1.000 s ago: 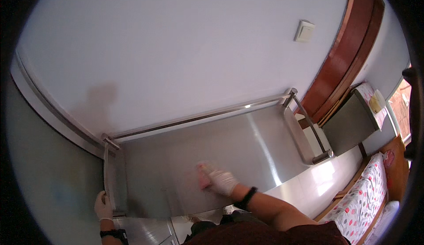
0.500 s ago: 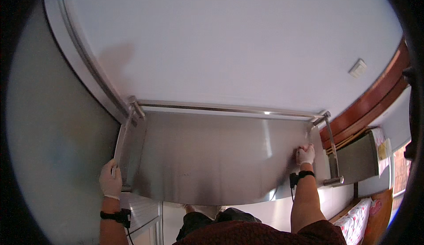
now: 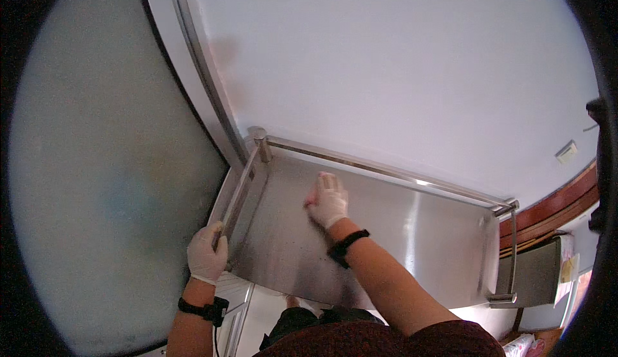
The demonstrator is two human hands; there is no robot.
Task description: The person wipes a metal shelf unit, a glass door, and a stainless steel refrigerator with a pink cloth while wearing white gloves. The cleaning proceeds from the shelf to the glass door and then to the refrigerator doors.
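My right hand (image 3: pixel 330 204), in a thin white glove, lies over the far left part of a stainless steel shelf (image 3: pixel 380 228). Pink shows at the edge of its fingers, seemingly a cloth (image 3: pixel 311 198) pressed on the metal; the hand covers most of it. At the shelf's left end, my gloved left hand (image 3: pixel 207 254) is closed around the side rail (image 3: pixel 241 193). Small dark specks dot the steel below my right hand.
A tubular rail (image 3: pixel 386 171) runs along the back, against a white wall (image 3: pixel 386 67). Frosted glass (image 3: pixel 109 183) in a metal frame stands at left. On the right are a light switch (image 3: pixel 566 152), reddish-brown wood trim (image 3: pixel 547 197) and a grey cabinet (image 3: pixel 531 270).
My right hand has swept across the shelf from its right end to the far left. My left hand stays on the side rail. The whole view has turned and shifted.
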